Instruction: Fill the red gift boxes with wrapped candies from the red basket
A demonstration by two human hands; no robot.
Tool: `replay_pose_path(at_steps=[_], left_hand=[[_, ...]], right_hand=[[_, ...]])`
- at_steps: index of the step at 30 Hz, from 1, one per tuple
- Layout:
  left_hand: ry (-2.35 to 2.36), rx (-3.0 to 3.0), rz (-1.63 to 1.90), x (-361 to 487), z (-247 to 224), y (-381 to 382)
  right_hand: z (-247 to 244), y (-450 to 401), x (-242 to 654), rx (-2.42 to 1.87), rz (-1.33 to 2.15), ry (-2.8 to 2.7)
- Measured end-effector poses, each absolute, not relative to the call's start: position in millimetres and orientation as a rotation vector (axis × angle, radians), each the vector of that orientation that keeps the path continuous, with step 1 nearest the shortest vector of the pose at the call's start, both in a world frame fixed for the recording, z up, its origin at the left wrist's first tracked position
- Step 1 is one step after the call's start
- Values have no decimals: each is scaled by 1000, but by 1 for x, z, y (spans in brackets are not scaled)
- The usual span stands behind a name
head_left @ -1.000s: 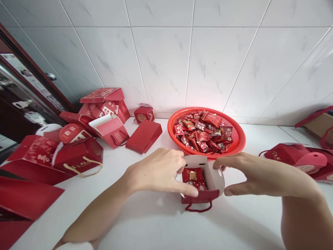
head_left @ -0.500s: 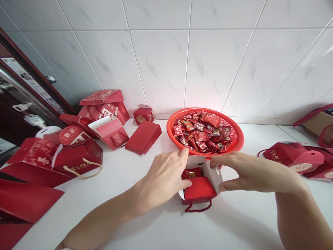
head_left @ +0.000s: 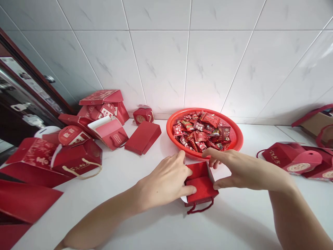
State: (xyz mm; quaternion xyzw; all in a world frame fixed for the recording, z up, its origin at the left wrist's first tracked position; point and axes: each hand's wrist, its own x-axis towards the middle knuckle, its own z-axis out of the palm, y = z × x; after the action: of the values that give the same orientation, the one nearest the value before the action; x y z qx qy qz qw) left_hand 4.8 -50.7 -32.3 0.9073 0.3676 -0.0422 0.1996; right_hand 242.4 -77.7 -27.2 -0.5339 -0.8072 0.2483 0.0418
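A small red gift box with a dark red cord handle stands on the white counter between my hands. Two of its red flaps are folded inward over the top, hiding what is inside. My left hand is at the box's left side, thumb on the near flap and fingers at the far flap. At the right side is my right hand, its thumb against the box's right edge and its fingers apart near the back corner. Just behind the box sits a red plastic basket of wrapped candies.
Several red gift boxes are piled at the left, one with a rope handle. A flat red box and a tiny box stand left of the basket. More red boxes lie at the right, near a cardboard-coloured box.
The far flap has been folded down over the candy inside the box. My left fingers have moved onto it, and my right fingers have moved slightly left.
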Motion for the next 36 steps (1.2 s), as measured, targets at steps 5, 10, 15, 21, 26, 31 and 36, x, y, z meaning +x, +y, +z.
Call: replay_pose_path(at_steps=[5, 10, 15, 21, 26, 31, 36], left_hand=[[1039, 2508, -49, 9, -34, -53], [1054, 2455, 44, 13, -37, -52], [905, 2285, 156, 10, -37, -43], [794, 2320, 115, 11, -40, -37], [831, 2370, 47, 16, -46, -38], [822, 2443, 44, 15, -47, -38], [791, 2445, -12, 14, -47, -36]], right_hand=[[-29, -73, 228, -1635, 794, -2567], [-27, -70, 224, -1542, 909, -2638], [-22, -71, 233, -1401, 983, -2639], [-23, -69, 239, -1334, 988, -2682], [-23, -69, 239, -1377, 931, -2727], [-21, -71, 243, -1432, 986, -2721], [-25, -71, 246, -1456, 986, -2694]])
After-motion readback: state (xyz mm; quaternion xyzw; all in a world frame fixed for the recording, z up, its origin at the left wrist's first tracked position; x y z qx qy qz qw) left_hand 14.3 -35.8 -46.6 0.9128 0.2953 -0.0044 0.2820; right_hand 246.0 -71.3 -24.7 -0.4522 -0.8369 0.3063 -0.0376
